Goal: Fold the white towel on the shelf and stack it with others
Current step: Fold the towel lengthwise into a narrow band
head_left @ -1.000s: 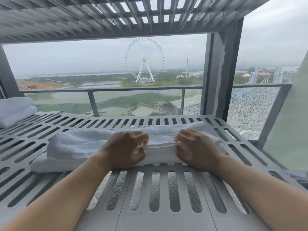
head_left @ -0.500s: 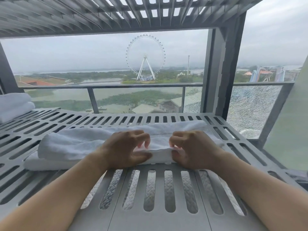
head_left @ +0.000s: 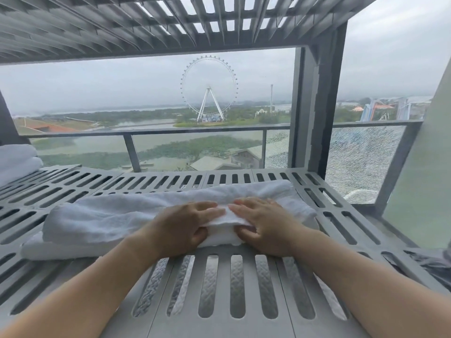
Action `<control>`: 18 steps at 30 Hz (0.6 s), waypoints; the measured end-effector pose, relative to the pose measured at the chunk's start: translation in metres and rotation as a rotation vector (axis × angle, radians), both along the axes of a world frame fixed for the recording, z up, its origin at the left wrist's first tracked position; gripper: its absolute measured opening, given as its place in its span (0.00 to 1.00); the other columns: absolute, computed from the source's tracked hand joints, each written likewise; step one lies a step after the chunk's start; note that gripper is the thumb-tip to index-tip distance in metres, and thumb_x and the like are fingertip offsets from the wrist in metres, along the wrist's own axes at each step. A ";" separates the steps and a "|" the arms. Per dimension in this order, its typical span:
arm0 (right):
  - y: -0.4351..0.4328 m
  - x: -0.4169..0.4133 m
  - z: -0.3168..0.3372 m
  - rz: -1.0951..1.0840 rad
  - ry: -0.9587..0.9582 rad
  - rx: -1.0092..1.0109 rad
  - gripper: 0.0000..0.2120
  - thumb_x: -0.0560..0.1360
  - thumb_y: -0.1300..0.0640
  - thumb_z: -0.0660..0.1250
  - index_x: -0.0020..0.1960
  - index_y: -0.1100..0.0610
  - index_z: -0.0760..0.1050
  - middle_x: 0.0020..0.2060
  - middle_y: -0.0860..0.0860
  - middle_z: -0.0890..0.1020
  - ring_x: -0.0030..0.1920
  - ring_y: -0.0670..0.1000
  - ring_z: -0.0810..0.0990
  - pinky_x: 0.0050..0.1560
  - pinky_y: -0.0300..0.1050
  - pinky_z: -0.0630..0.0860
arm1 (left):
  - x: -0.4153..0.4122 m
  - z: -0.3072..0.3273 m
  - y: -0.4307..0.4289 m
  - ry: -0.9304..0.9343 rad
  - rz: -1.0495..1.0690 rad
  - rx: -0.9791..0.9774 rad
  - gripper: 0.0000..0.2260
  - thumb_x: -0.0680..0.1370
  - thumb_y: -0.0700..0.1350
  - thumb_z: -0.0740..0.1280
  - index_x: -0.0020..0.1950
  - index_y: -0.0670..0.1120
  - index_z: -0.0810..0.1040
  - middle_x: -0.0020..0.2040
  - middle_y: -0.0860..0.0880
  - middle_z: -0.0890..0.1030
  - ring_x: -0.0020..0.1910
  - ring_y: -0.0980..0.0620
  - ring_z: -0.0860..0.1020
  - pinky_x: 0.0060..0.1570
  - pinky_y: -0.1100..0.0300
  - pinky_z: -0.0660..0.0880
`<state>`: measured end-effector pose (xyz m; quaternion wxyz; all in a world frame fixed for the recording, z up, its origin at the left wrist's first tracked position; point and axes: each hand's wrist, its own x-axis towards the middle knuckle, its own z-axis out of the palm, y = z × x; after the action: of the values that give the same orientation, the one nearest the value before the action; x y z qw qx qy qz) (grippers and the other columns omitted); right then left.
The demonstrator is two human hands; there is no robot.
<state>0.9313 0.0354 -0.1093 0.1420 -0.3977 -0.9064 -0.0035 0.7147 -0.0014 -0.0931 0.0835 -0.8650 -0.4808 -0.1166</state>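
- One grey slotted shelf (head_left: 219,330) fills the lower half of the frame, and we count one more slatted panel (head_left: 122,28) overhead across the top.
- One white towel (head_left: 122,215) lies across the middle of the shelf as a long band folded lengthwise. It runs from the left centre of the frame to the right centre, and its layers show along the near edge.
- We see two bare forearms reaching in from the bottom corners, each ending in a hand on the towel's middle.
- The left hand (head_left: 183,225) lays its fingers flat on top with the thumb tucked against the near fold, pinching the layers.
- The right hand (head_left: 266,225) does the same just beside it, and their fingertips nearly meet.
- Two folded towels (head_left: 17,159) sit stacked at the left edge, cut off by the frame.
- One railing (head_left: 195,130) and one Ferris wheel (head_left: 209,89) stand beyond, at upper centre.
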 end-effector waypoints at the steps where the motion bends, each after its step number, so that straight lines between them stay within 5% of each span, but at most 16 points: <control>1: -0.001 0.001 0.002 0.002 0.051 0.035 0.23 0.74 0.46 0.57 0.68 0.50 0.67 0.68 0.49 0.70 0.68 0.52 0.67 0.67 0.53 0.64 | 0.000 0.000 0.000 0.003 -0.002 -0.001 0.25 0.75 0.40 0.59 0.72 0.53 0.65 0.71 0.53 0.69 0.66 0.50 0.71 0.63 0.51 0.71; 3: -0.004 0.001 0.004 -0.003 0.151 0.163 0.15 0.71 0.52 0.60 0.55 0.53 0.75 0.52 0.50 0.80 0.52 0.54 0.78 0.45 0.47 0.75 | 0.000 0.001 -0.002 -0.022 -0.016 0.031 0.26 0.73 0.36 0.58 0.70 0.51 0.69 0.68 0.53 0.72 0.64 0.50 0.74 0.60 0.51 0.73; 6: -0.005 -0.002 0.006 0.020 0.195 0.277 0.09 0.67 0.56 0.59 0.45 0.54 0.74 0.41 0.49 0.79 0.42 0.54 0.77 0.35 0.42 0.64 | -0.001 0.004 -0.003 -0.057 -0.021 0.087 0.26 0.71 0.33 0.58 0.66 0.51 0.74 0.64 0.54 0.76 0.61 0.52 0.76 0.57 0.52 0.75; 11: 0.000 -0.004 0.001 0.034 0.171 0.237 0.13 0.67 0.54 0.59 0.51 0.53 0.72 0.48 0.49 0.76 0.49 0.52 0.74 0.39 0.42 0.65 | -0.002 0.006 -0.005 -0.052 0.082 0.058 0.25 0.72 0.36 0.59 0.66 0.57 0.72 0.66 0.59 0.73 0.62 0.55 0.74 0.59 0.57 0.73; 15: 0.007 -0.003 -0.003 0.025 0.086 0.151 0.22 0.75 0.47 0.59 0.68 0.45 0.65 0.69 0.47 0.67 0.68 0.50 0.65 0.64 0.50 0.64 | -0.023 0.003 -0.012 -0.016 0.248 0.109 0.29 0.73 0.33 0.58 0.67 0.60 0.68 0.66 0.60 0.72 0.61 0.54 0.74 0.55 0.57 0.74; 18: 0.018 -0.007 0.000 0.001 0.021 0.018 0.21 0.78 0.45 0.53 0.71 0.39 0.60 0.73 0.44 0.61 0.73 0.47 0.59 0.70 0.48 0.57 | -0.055 0.000 -0.019 0.017 0.370 0.141 0.31 0.72 0.30 0.57 0.67 0.61 0.67 0.65 0.59 0.73 0.58 0.55 0.76 0.49 0.60 0.75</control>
<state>0.9246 0.0536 -0.1096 0.1553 -0.3960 -0.9050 -0.0075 0.6592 -0.0207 -0.0930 0.1682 -0.7548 -0.6215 -0.1253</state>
